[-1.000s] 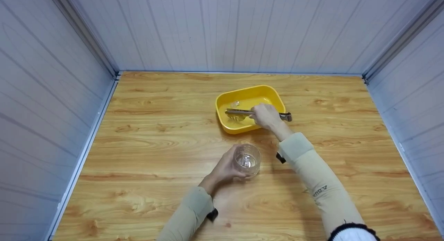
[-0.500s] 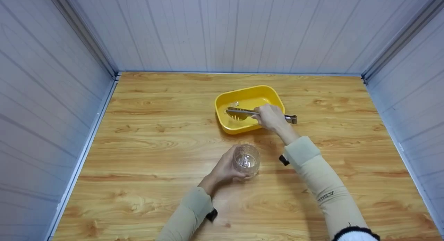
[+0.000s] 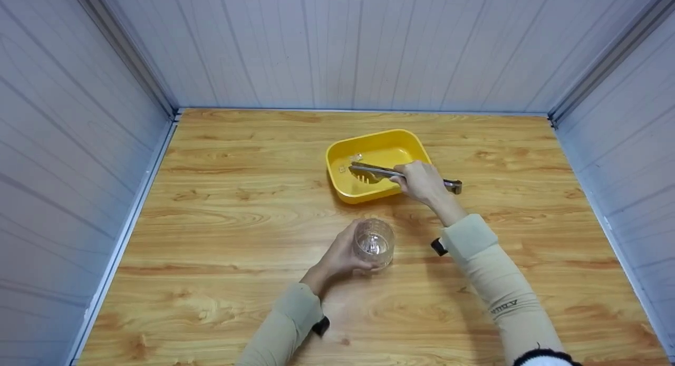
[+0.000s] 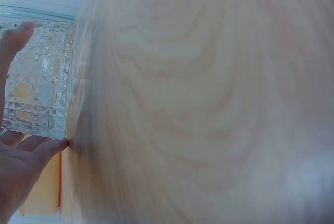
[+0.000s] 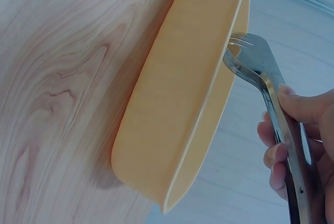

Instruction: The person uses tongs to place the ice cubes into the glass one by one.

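Note:
The left hand (image 3: 343,252) grips a clear patterned glass (image 3: 374,243) from its left side; in the left wrist view, thumb and fingers lie on opposite sides of the glass (image 4: 39,78). Clear pieces show at the bottom of the glass. The right hand (image 3: 422,182) holds metal tongs (image 3: 377,170) around their middle, over the right side of a yellow tray (image 3: 354,198). The tongs' heads are low inside the tray, beside small clear pieces (image 3: 357,157). In the right wrist view the tray wall (image 5: 167,83) hides whether the tongs (image 5: 284,135) hold anything.
The wooden tabletop (image 3: 237,208) surrounds the tray and glass. Pale panels stand at the back (image 3: 337,49), left (image 3: 63,171) and right (image 3: 633,144) of it.
The right hand and tongs have shifted rightward and slightly nearer the person, uncovering a clear piece at the tray's left. The left hand and glass have barely moved.

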Action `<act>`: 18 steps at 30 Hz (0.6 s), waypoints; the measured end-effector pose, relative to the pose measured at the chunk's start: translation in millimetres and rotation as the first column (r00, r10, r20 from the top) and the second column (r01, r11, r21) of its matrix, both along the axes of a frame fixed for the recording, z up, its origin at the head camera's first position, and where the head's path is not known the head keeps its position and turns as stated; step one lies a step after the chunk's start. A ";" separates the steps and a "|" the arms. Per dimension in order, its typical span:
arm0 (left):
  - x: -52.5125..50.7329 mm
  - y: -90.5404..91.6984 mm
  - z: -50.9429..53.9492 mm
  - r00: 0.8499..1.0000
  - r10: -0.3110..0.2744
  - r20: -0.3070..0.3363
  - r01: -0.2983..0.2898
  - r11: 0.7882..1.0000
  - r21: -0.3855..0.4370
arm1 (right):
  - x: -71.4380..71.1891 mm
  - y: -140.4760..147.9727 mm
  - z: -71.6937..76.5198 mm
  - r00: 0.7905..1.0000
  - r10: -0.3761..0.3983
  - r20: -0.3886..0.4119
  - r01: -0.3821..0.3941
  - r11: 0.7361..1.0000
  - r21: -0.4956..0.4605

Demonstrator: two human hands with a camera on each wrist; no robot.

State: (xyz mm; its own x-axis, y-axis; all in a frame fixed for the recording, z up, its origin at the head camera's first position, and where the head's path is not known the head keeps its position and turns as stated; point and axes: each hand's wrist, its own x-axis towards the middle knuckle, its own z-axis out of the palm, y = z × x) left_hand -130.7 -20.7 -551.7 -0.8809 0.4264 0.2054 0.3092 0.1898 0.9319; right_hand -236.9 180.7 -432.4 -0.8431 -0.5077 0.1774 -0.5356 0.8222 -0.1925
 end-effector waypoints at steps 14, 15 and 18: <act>-1.2 0.9 0.4 0.999 -0.020 -0.042 0.020 1.000 -0.001 | 14.6 14.9 6.1 1.000 0.004 -0.011 -0.005 0.997 -0.082; -1.1 0.9 0.3 0.999 -0.019 -0.040 0.019 1.000 -0.001 | 15.7 15.9 6.4 1.000 0.005 -0.013 -0.006 0.996 -0.093; -0.6 0.7 0.5 0.999 -0.016 -0.029 0.016 1.000 -0.001 | 20.0 18.9 7.7 1.000 0.003 -0.022 -0.006 0.994 -0.112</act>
